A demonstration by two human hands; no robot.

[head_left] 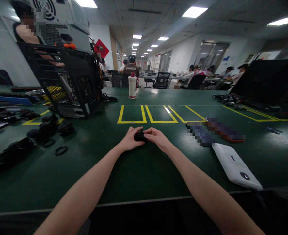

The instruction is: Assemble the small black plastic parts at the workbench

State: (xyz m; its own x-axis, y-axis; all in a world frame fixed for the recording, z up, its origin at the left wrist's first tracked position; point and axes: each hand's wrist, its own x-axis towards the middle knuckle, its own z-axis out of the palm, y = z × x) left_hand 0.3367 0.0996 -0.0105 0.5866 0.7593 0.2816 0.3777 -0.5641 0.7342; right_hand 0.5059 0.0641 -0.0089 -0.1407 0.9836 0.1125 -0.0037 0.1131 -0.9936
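Note:
My left hand (130, 139) curves around a small black object (139, 135) at the middle of the green table. Its thumb and fingers close on the object from the left. From the other side, my right hand (158, 138) pinches at the right end of the same object. Fingers cover much of it, so its exact kind cannot be made out. Left of my hands lie a loose black ring (61, 150) and a second black ring (48, 142). Beside them are several chunky black parts (44, 126) in a row.
An opened computer case (76, 81) stands at the left, another case (60, 23) on top. Ahead are a white cup (132, 86) and yellow tape outlines (131, 122). A white phone-shaped device (234, 164) and two blurred phones lie right. A dark monitor (268, 85) stands far right.

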